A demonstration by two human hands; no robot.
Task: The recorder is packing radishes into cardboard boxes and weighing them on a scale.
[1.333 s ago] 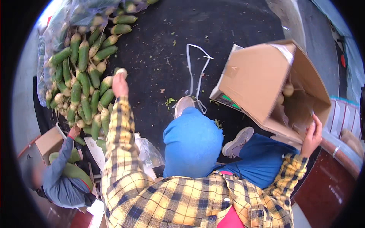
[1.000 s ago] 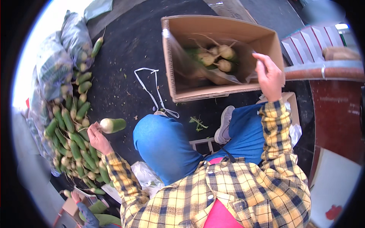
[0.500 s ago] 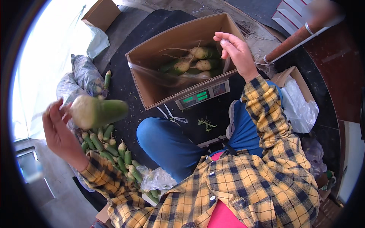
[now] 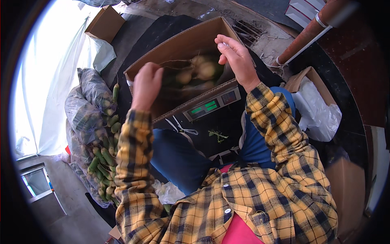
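A cardboard box (image 4: 178,44) stands before me with several green-and-white radishes (image 4: 205,70) in it, blurred by motion. Thin roots trail from them toward the box's left side. My left hand (image 4: 148,83) is over the box's left end, fingers curled and smeared. Anything in its grip is hidden from view. At the right end, my right hand (image 4: 239,59) is raised by the rim with thumb and fingers bent together. A small pale bit shows at its fingertips, too small to name. Under the box sits a scale (image 4: 211,105) with a lit green display.
Left of me lies a pile of green radishes (image 4: 106,156) beside clear bags (image 4: 83,116) of more. A carton with white plastic (image 4: 321,110) stands to the right. A rust-brown pipe (image 4: 298,40) slants across the far right. Another carton (image 4: 105,24) is at the far left.
My left hand has swung from the left side to over the box. The radish it held no longer shows separately. My right hand stays at the box's right end. The view has shifted slightly.
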